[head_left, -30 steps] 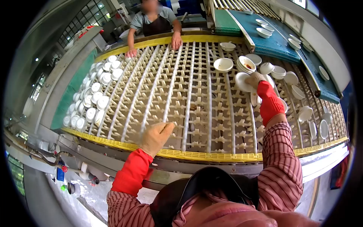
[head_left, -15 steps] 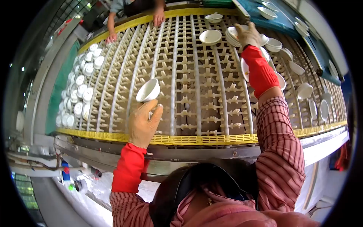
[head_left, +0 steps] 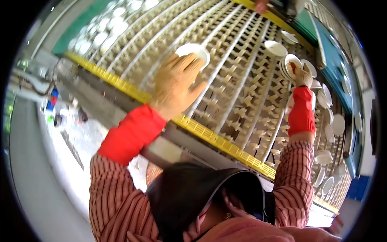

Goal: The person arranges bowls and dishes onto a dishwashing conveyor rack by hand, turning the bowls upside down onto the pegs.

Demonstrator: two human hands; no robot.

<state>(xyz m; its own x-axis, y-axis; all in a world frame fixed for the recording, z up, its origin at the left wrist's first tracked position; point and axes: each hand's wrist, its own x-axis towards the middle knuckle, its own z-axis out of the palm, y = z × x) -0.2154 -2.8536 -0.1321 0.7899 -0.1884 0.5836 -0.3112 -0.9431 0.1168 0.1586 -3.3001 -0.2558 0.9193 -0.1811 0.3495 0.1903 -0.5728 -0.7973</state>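
Observation:
Gloved in tan with a red cuff, my left hand (head_left: pixel 177 85) is spread open over the pegged rack, its fingertips overlapping the near edge of a white bowl (head_left: pixel 197 51). My right hand (head_left: pixel 303 75), in a like glove, reaches to a stack of white bowls (head_left: pixel 285 67) at the right. The top bowl of that stack has reddish-brown remains in it. The right fingers bend at its rim; whether they grip it is hard to make out. Another white bowl (head_left: pixel 275 48) rests just beyond the stack.
Many small white dishes (head_left: pixel 100 38) cover the rack's far left. More white bowls lie down its right side. A yellow edge strip (head_left: pixel 217 142) runs along the near side. Beyond the right side is a blue conveyor (head_left: pixel 333 60) with bowls. A co-worker's hand (head_left: pixel 261 6) shows at the top.
The view has turned, shifting the rack. A white bowl has appeared on the rack by my left hand, whose fingers are now spread. My right hand has moved onto the stained bowl's stack.

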